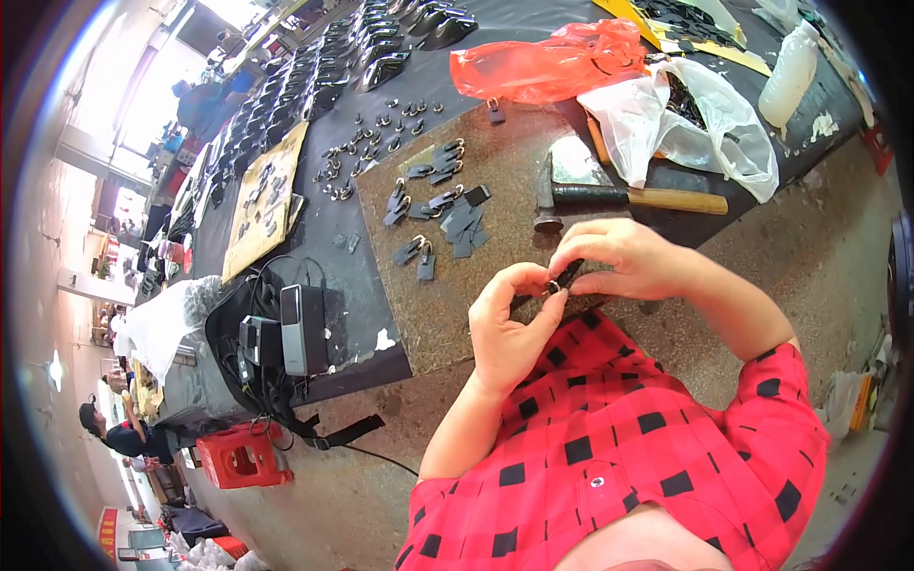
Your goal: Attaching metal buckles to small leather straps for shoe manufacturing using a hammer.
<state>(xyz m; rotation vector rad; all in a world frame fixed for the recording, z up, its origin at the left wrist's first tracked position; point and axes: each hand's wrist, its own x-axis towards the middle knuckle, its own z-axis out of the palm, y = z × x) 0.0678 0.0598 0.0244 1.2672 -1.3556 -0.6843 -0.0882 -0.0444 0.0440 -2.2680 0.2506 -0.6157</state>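
Observation:
Over the near edge of a brown board (428, 328), my left hand (514, 328) and my right hand (619, 259) meet. Both pinch a small black tab (570, 273) with a metal ring (553, 285); fingertips hide part of it. Further in on the board lie several black tabs with gold-coloured rings (426, 262). Beside them is a loose pile of flat black pieces (463, 228). A hammer (666, 199) with a wooden handle rests just beyond my right hand, its head to the left.
Beyond the board are a red plastic bag (543, 68), a white plastic bag (624, 124) and a translucent bottle (790, 71). Small metal fittings (381, 133), cardboard (259, 209) and a grey box-shaped device (303, 328) lie leftward. A red stool (238, 457) stands below; another person (129, 433) is far left.

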